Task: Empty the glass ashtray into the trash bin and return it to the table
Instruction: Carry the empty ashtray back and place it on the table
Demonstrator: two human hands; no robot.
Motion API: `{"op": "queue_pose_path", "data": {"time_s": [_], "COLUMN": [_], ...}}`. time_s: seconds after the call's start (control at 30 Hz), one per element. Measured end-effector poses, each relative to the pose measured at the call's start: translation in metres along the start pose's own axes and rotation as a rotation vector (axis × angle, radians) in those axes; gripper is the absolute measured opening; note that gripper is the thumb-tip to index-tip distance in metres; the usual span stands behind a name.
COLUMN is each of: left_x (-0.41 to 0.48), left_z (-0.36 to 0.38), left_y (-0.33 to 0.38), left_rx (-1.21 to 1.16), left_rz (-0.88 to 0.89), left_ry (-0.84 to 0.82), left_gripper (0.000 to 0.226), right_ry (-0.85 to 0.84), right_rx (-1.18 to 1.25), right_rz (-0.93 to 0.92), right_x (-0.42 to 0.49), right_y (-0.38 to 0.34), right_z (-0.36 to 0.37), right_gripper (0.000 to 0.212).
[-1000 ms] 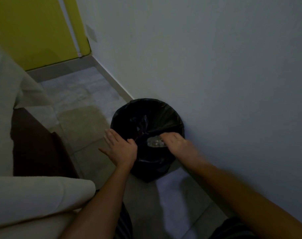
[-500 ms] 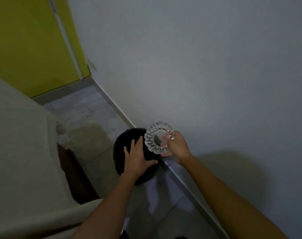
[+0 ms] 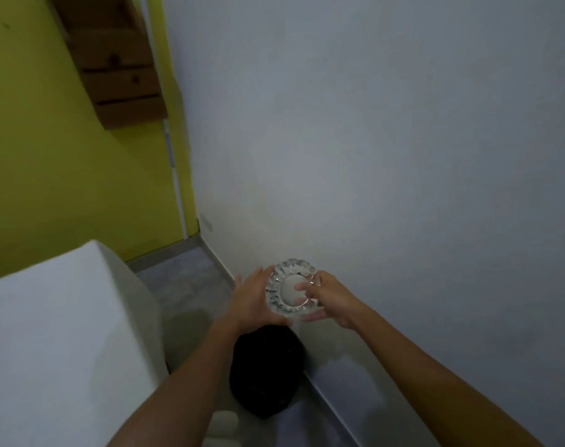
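Note:
The round cut-glass ashtray (image 3: 287,287) is held up in the air in front of the white wall, tilted with its bowl facing me. My right hand (image 3: 331,300) grips its right rim, fingers inside the bowl. My left hand (image 3: 252,300) is pressed flat against its left side and underside. Below both hands the trash bin (image 3: 265,372), lined with a black bag, stands on the floor against the wall; my left forearm covers part of its left edge. The table is not in view.
A pale armchair or sofa arm (image 3: 58,343) fills the lower left. The white wall (image 3: 387,156) is close on the right, a yellow-green wall (image 3: 49,162) with a wooden shelf unit (image 3: 113,62) at the back. A strip of grey tiled floor (image 3: 184,282) runs between.
The ashtray has come up out of the bin to well above it. My left hand has left the bin rim and now touches the ashtray. The view has tilted upward.

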State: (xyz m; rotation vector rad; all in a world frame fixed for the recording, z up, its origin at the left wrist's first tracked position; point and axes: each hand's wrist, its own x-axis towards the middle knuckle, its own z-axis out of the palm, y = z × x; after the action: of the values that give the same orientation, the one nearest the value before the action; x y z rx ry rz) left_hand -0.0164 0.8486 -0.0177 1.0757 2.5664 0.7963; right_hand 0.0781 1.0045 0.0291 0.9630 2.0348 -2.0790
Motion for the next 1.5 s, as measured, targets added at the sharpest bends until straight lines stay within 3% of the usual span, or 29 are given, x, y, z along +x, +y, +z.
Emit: {"op": "queue_pose_path", "data": {"time_s": [0.07, 0.2, 0.3, 0.4, 0.5, 0.6, 0.73, 0.97, 1.5], "left_x": [-0.004, -0.015, -0.031, -0.05, -0.069, -0.09, -0.13, -0.198, -0.438], "left_z": [-0.02, -0.049, -0.066, -0.079, -0.092, -0.102, -0.113, -0.147, -0.261], "left_y": [0.003, 0.005, 0.008, 0.006, -0.002, -0.015, -0.035, -0.081, -0.223], "left_rx": [-0.013, 0.001, 0.018, 0.052, 0.105, 0.141, 0.153, 0.168, 0.147], "left_rz": [0.043, 0.069, 0.049, -0.002, -0.034, -0.086, -0.187, -0.357, -0.641], "left_ry": [0.102, 0.206, 0.245, 0.28, 0.328, 0.374, 0.388, 0.42, 0.485], "left_gripper": [0.13, 0.128, 0.127, 0.123, 0.129, 0.12, 0.119, 0.116, 0.108], "right_ry": [-0.035, -0.175, -0.339, -0.388, -0.34, -0.29, -0.322, -0.357, -0.657], "right_rx": [-0.013, -0.101, -0.307, -0.583, -0.82, -0.984, -1.123, -1.31, -1.256], "right_rz": [-0.062, -0.154, -0.223, -0.346, -0.505, -0.687, -0.824, -1.066, -1.106], "right_x": [-0.011, -0.029, -0.038, -0.041, -0.042, -0.036, -0.028, -0.036, -0.12], "right_y": [-0.017, -0.043, -0.056, -0.067, -0.073, -0.074, -0.065, -0.068, -0.031], "right_z": [0.002, 0.007, 0.008, 0.017, 0.04, 0.063, 0.104, 0.197, 0.502], "right_gripper": [0.027, 0.069, 0.096, 0.112, 0.109, 0.107, 0.12, 0.118, 0.126]}}
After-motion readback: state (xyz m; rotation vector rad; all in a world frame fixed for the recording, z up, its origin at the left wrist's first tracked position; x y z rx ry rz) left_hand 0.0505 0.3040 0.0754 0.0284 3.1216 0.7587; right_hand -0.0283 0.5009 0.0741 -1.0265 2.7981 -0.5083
